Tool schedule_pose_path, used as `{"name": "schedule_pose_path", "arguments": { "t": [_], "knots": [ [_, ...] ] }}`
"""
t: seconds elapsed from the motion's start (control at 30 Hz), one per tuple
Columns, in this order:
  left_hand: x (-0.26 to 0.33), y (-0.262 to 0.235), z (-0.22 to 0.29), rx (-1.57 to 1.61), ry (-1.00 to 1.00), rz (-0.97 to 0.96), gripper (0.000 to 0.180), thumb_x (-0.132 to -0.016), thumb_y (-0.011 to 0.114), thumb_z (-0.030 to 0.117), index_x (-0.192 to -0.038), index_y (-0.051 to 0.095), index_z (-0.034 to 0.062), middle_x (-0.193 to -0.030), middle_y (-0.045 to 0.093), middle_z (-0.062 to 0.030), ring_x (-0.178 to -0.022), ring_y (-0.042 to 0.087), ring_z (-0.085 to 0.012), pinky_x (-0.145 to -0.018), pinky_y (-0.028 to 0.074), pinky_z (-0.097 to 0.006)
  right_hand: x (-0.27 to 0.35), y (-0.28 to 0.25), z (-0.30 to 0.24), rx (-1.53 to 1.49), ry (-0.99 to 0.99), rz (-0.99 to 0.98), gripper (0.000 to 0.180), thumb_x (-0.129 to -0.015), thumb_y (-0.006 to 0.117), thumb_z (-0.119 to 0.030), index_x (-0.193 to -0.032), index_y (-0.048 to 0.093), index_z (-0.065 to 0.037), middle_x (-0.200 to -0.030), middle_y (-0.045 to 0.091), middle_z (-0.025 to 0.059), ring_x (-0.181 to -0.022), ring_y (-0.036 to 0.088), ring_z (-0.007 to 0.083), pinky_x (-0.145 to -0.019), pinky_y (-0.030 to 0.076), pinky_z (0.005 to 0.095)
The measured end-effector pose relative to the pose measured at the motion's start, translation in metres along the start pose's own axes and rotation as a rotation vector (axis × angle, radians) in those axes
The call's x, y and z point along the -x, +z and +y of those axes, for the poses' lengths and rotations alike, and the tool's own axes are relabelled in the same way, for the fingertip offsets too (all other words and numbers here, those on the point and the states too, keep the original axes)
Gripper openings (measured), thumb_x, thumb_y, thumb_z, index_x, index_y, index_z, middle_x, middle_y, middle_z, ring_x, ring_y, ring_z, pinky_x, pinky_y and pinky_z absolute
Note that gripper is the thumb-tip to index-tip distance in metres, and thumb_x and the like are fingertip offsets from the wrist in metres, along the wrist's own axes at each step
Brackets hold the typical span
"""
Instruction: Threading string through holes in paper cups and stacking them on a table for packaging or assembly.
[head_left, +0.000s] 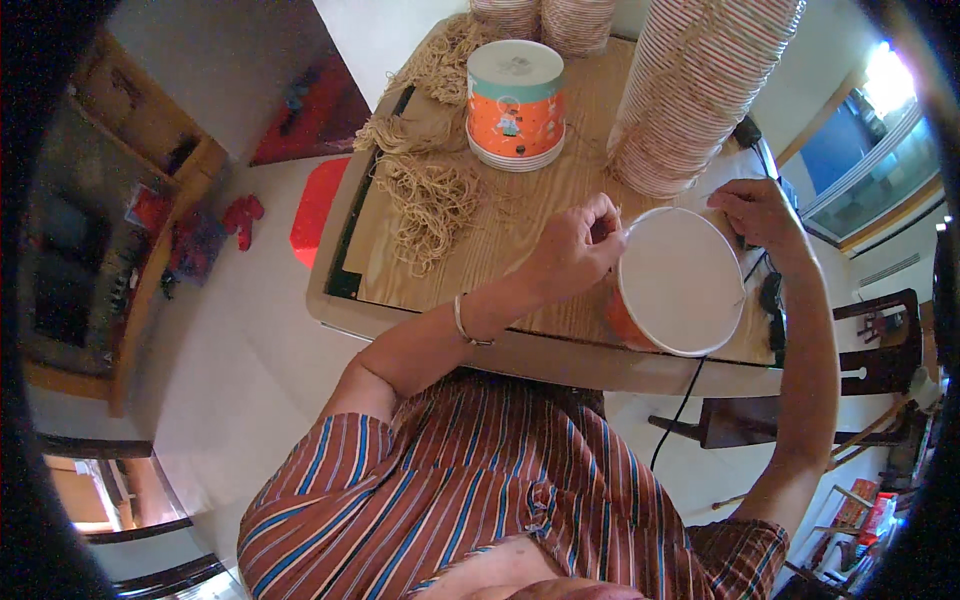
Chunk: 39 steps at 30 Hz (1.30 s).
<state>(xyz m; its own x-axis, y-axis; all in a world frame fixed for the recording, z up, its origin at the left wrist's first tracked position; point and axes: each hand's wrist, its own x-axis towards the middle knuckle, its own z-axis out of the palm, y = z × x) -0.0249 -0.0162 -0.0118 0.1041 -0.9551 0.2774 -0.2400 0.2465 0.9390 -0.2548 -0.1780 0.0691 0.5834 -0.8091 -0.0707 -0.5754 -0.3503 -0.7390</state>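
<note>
A paper tub (627,322) with an orange outside and white inside stands at the table's near right edge, its open mouth tilted toward me. Just left of its rim is my left hand (583,247), thumb and fingertips pinched together; whatever they hold is too small to make out. On the far right side of the rim, my right hand (768,222) has its fingers bent and pressed together, with their contents hidden. Tan strings (428,205) lie in a loose heap left of the hands. Beyond them, an orange and green tub stack (515,110) stands upside down.
A tall leaning stack of nested tubs (690,100) wound with tan string rises behind the tub. More stacks (578,22) stand at the table's far edge. Black cables (770,290) run along the right edge. A red stool (318,210) is left of the table, a dark wooden chair (745,421) right.
</note>
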Motion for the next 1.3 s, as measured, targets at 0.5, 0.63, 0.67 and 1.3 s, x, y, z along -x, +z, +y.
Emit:
{"name": "schedule_pose_path", "arguments": {
  "t": [0.5,0.63,0.67,1.3],
  "knots": [
    [-0.01,-0.003,-0.011,0.092,-0.362,-0.019,0.016,-0.089,0.058,0.016,-0.093,0.056,0.0009,-0.076,0.059,-0.0042,-0.059,0.055,-0.0091,-0.048,0.049,-0.025,0.029,0.04,0.071,-0.68,0.177,-0.149,0.036,-0.085,0.063,-0.023,-0.11,0.062,0.002,-0.092,0.067,0.0062,-0.076,0.063,0.013,-0.065,0.051,0.0289],
    [0.007,-0.012,0.011,0.142,-0.277,-0.019,0.026,-0.089,0.061,0.023,-0.101,0.057,0.0009,-0.076,0.058,-0.0024,-0.063,0.054,-0.0077,-0.051,0.049,-0.024,0.052,0.005,0.053,-0.137,0.31,0.207,0.024,-0.087,0.063,-0.029,-0.092,0.062,-0.006,-0.07,0.055,-0.0033,-0.061,0.052,0.0062,-0.052,0.044,0.0259],
    [0.013,-0.013,0.02,0.163,-0.269,-0.028,0.029,-0.088,0.063,0.026,-0.102,0.057,0.0008,-0.076,0.058,-0.0023,-0.063,0.054,-0.0078,-0.053,0.049,-0.025,0.06,0.008,0.046,-0.127,0.21,0.327,0.026,-0.085,0.066,-0.03,-0.08,0.056,-0.006,-0.06,0.046,-0.004,-0.054,0.047,0.007,-0.048,0.04,0.0275],
    [0.011,-0.005,0.036,-0.177,-0.182,-0.007,0.017,-0.088,0.062,0.018,-0.092,0.062,0.0016,-0.073,0.062,-0.002,-0.065,0.056,-0.008,-0.059,0.048,-0.026,0.132,0.031,-0.003,-0.524,0.368,0.037,0.022,-0.087,0.062,-0.021,-0.076,0.061,-0.002,-0.06,0.057,0.0038,-0.043,0.052,0.0108,-0.04,0.044,0.0239]
  ]
}}
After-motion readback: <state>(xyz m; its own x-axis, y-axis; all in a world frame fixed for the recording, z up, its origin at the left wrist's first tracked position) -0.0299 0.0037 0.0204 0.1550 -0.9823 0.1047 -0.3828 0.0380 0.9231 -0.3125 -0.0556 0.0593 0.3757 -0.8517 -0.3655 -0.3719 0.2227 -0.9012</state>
